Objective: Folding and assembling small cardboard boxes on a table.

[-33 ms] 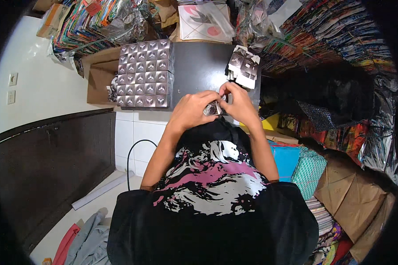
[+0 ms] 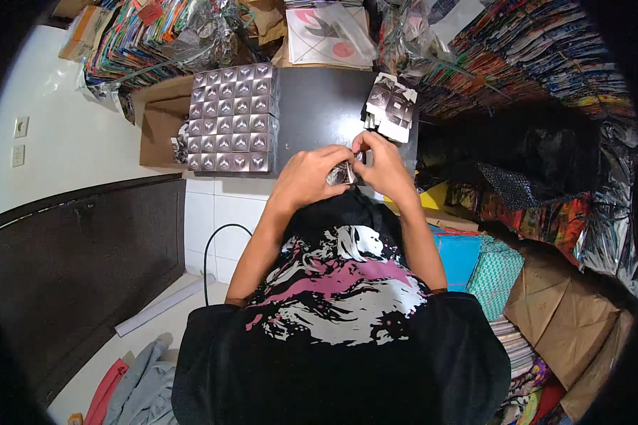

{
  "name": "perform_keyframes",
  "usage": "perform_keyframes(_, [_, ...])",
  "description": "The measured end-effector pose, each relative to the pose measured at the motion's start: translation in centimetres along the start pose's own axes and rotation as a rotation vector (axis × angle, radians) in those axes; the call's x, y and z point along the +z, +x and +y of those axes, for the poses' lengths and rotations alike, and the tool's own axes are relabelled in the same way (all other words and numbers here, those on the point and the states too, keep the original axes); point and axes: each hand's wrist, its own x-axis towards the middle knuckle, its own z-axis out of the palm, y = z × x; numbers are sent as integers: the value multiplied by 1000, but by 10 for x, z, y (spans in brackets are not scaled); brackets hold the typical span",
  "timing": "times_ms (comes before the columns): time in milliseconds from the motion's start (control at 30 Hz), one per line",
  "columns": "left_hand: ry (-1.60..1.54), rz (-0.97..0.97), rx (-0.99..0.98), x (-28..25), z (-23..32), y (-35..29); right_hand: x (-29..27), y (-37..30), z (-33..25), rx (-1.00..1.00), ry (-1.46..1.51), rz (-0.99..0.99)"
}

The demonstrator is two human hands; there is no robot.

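Observation:
Between my two hands, at the near edge of the dark table (image 2: 317, 106), is a small dark-and-silver printed carton (image 2: 340, 174). My left hand (image 2: 308, 174) wraps round its left side, thumb below and fingers above. Closed in a pinch, my right hand (image 2: 383, 164) works at the carton's right end, where the fingertips partly hide it. Just beyond my right hand lies a stack of flattened printed cartons (image 2: 391, 106). Over on the table's left side stand rows of finished-looking small square boxes (image 2: 232, 117), packed tightly together with round silver designs facing up.
An open brown cardboard box (image 2: 156, 134) sits left of the rows. Tall stacks of printed packaging (image 2: 156, 42) line the back and right (image 2: 546, 53). Nearer on the right are blue sheets (image 2: 455, 258) and brown paper (image 2: 563, 301). A black cable (image 2: 209, 255) curves below the table.

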Motion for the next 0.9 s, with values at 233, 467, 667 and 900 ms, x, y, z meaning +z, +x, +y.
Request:
perform_keyframes(233, [87,25,9,9,-2,2,6,2,3,8,-46,21])
perform_keyframes(467, [12,23,-3,-4,0,4,-16,0,1,40,39,11])
perform_keyframes(667, [-5,72,42,-4,-2,4,-17,1,8,33,-17,21])
perform_keyframes(900, [-39,98,11,6,-3,1,-10,-3,5,-24,-161,63])
